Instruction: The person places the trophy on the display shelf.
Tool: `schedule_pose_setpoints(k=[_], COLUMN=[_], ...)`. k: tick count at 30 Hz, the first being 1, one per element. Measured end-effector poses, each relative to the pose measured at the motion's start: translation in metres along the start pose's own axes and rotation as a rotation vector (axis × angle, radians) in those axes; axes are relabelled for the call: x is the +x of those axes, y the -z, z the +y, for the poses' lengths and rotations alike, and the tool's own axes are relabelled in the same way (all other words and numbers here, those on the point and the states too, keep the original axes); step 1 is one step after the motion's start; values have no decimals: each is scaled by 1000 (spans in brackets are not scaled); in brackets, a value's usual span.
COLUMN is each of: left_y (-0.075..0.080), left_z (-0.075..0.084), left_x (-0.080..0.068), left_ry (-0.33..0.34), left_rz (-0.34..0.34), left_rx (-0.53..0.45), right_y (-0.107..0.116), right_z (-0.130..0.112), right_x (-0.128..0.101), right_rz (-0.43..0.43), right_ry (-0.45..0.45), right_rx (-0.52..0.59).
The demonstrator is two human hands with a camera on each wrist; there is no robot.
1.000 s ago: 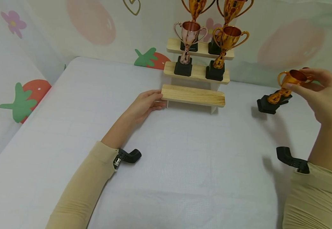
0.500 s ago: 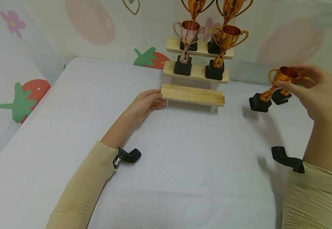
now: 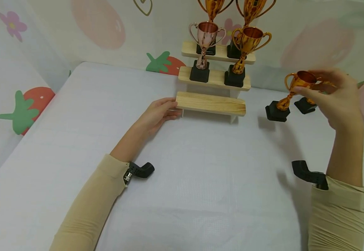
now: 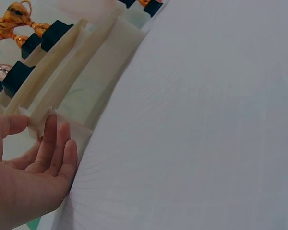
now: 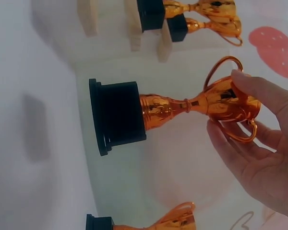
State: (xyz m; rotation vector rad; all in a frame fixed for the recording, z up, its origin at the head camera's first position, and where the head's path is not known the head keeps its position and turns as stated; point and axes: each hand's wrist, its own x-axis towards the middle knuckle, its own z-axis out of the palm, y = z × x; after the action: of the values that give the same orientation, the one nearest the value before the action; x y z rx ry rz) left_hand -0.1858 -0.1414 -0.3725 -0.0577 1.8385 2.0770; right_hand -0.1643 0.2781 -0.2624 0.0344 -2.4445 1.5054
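My right hand (image 3: 339,96) grips a gold trophy (image 5: 225,98) by its cup, thumb on one side and fingers on the other. The trophy is tilted, and its black base (image 3: 277,111) hangs above the table with a shadow beneath. Another gold trophy (image 5: 175,221) stands behind, partly hidden by the hand in the head view. My left hand (image 3: 158,115) pinches the left end of the lowest step of a wooden tiered stand (image 3: 210,103), thumb at the board's end and fingers below, by the white support. That lowest step bears nothing.
On the middle step stand a rose-coloured trophy (image 3: 205,45) and a gold trophy (image 3: 248,45). Two taller gold trophies occupy the top step, their upper parts cut off by the frame. A white cloth covers the table (image 3: 201,181); a strawberry-patterned backdrop (image 3: 157,31) hangs behind.
My right hand has carried the gold trophy leftward toward the stand, uncovering more of the trophy behind it. My left hand has stayed at the step's end.
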Motion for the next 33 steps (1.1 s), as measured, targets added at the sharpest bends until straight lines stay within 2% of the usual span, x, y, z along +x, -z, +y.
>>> schedule_pose_setpoints(k=[9,19,33], left_y=[-1,0,1], left_z=[0,1,-1], left_x=[1,1,1], left_ry=[12,18,14], left_rz=[11,10,2], left_rx=[-13,-13,-1], right_y=[-13,-24,-35], right_z=[-5,-13,-21], right_x=[-1,-6,-9], right_rz=[-18,-22,-10], right_ry=[94,62,45], right_rx=[80,-9,-18])
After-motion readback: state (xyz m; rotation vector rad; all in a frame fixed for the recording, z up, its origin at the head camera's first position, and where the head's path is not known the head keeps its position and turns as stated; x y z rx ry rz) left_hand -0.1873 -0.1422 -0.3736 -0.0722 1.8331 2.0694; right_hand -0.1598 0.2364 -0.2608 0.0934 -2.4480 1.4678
